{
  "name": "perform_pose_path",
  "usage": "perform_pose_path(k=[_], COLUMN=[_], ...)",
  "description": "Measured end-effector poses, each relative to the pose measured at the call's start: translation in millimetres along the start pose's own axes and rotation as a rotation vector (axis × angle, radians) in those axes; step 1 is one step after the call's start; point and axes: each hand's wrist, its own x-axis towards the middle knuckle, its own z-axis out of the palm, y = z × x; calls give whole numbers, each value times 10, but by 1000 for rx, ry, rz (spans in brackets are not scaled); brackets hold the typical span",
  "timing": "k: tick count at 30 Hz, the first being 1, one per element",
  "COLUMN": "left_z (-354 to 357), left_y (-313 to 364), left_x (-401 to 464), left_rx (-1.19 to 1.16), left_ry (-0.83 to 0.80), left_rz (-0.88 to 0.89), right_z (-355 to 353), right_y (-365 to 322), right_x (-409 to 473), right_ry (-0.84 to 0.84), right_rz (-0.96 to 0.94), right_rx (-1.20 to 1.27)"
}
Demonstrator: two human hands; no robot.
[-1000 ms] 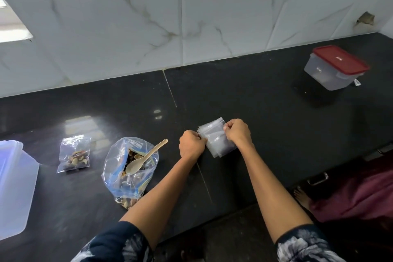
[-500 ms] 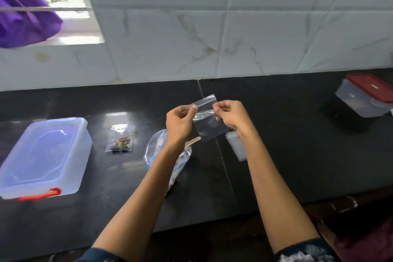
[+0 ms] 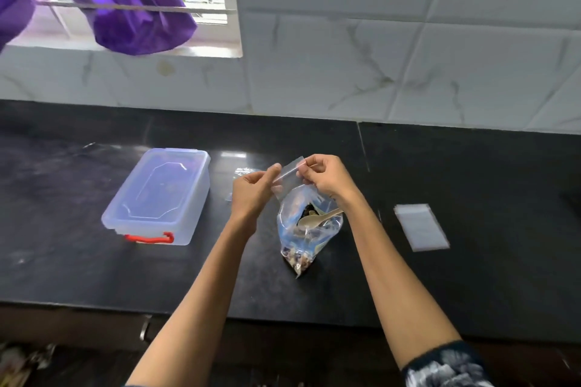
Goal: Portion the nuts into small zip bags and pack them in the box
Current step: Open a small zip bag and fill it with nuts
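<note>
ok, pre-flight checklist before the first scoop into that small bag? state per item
1. Small zip bag held: ok, left hand and right hand pinch its top edge, above the counter.
2. Small bag mouth open: cannot tell, the film is clear and the lips look close together.
3. Wooden spoon reachable: ok, it rests in the open mouth of the large nut bag; both hands are busy, so one must let go.
4. Nut bag steady: ok, it stands on the black counter unheld.
5. Storage box ready: not ok, lid on.
6. Spare bags: ok, stacked to the right.
</note>
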Motion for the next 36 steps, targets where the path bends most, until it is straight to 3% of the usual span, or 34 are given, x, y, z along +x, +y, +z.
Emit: perform_pose_path(k=[9, 15, 20, 23, 28, 32, 36], left_z=[-214, -118, -14, -4, -135, -263, -206], left_y=[88, 15, 17, 14, 54, 113, 110], left_x=[167, 300, 349, 431, 542, 658, 730], left_rx=[158, 38, -66, -94, -102, -19, 161], left_ry=[-155, 127, 192, 171, -13, -200, -191], left_rz=[-1, 17, 73, 41, -76, -199, -56], right_z=[212, 387, 546, 528, 390, 284, 316], right_y=[-154, -154, -188, -201, -177, -183, -212], right_x=[164, 195, 284, 339, 455, 529, 592], right_ry=[-49, 269, 53, 9, -152, -275, -220], right_rz=[-29, -109, 17, 19, 40, 47, 23], right_rx=[-166, -208, 87, 174, 210, 129, -107])
